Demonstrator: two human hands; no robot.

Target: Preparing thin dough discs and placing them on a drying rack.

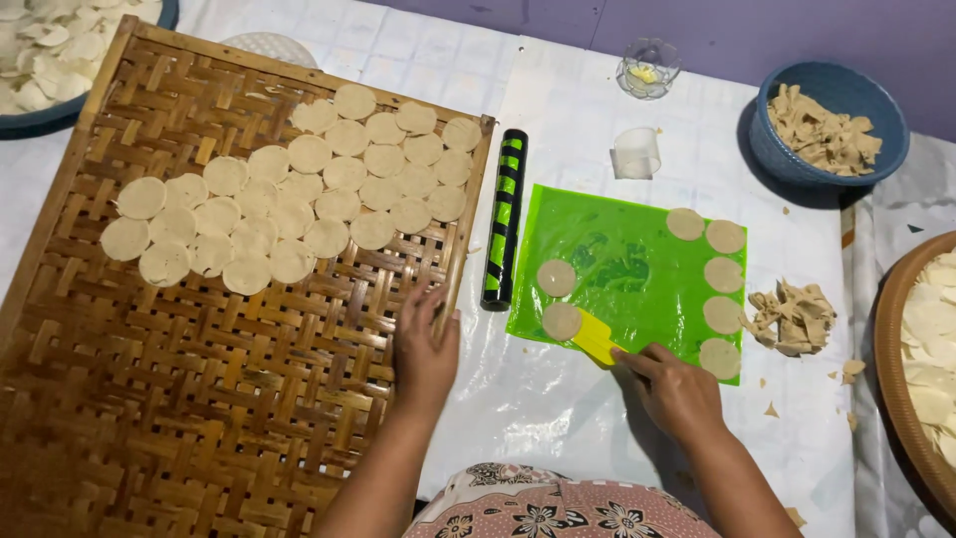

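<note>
The woven tray (pixel 199 399) is sitting on the table (pixel 558 399), about half filled with dough rounds (pixel 299 199). Seven rounds are still lying on the green sheet (pixel 627 269). The left hand (pixel 423 349) is lying open on the tray's edge. The right hand (pixel 677 391) is gripping a yellow scraper (pixel 596 339), sliding it under one round (pixel 561 321). The tray's near corner is cut off.

this looks like a home food-making spot, worked by hand at a low surface (pixel 597 418) covered with white plastic sheeting. a woven bamboo tray (pixel 199 399) carries rows of thin dough rounds (pixel 299 199), a green mat (pixel 627 269) and a rolling pin (pixel 505 219) lie beside it, and a blue bowl (pixel 787 159) holds dough scraps.
</note>
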